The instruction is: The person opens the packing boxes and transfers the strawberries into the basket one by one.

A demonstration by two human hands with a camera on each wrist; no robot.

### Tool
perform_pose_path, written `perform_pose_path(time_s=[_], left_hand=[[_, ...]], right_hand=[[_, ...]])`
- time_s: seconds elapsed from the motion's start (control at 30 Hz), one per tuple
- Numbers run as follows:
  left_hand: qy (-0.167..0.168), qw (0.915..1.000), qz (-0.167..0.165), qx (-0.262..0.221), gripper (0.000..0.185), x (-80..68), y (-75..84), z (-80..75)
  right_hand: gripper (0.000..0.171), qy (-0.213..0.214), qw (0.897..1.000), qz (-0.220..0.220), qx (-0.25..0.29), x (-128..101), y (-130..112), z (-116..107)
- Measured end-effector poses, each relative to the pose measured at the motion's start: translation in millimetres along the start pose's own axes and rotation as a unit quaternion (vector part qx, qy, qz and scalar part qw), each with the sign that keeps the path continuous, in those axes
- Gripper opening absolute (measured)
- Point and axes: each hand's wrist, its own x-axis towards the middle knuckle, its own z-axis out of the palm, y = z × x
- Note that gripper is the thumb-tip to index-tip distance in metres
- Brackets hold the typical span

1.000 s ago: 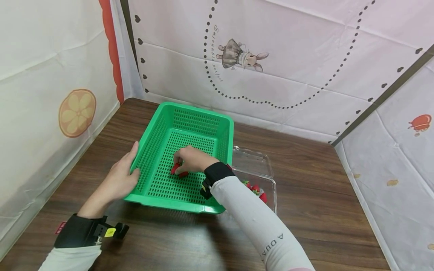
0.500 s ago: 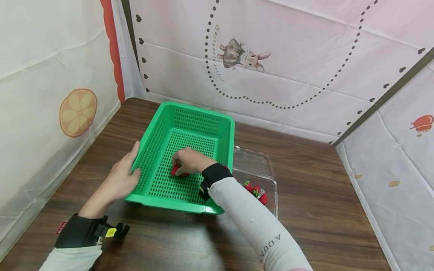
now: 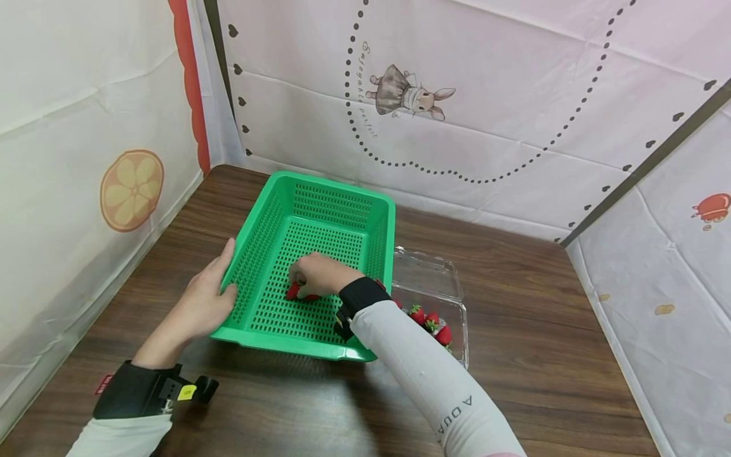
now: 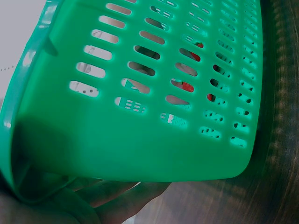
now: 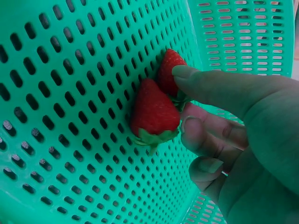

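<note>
On the worktop (image 3: 514, 285), the right hand (image 3: 320, 274) pinches two strawberries (image 5: 156, 109) against the floor of the green basket (image 3: 320, 190); the left hand (image 3: 200, 301), fingers spread, presses the basket's left wall.

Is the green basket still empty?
No, two strawberries lie on the floor of the green basket at the right hand.
</note>
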Motion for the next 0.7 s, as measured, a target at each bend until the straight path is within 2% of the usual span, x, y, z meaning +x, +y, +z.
perform_pose_path(time_s=[0.33, 0.7], left_hand=[[0.000, 1.0000, 0.001, 0.002, 0.079, -0.9, 0.6, -0.3], [0.009, 0.9998, 0.009, 0.014, 0.079, -1.4, 2.1, 0.3]], right_hand=[[0.037, 0.009, 0.999, 0.023, 0.027, -4.9, 1.5, -3.1], [0.038, 0.021, 0.998, 0.012, 0.058, -17.1, 1.1, -14.2]])
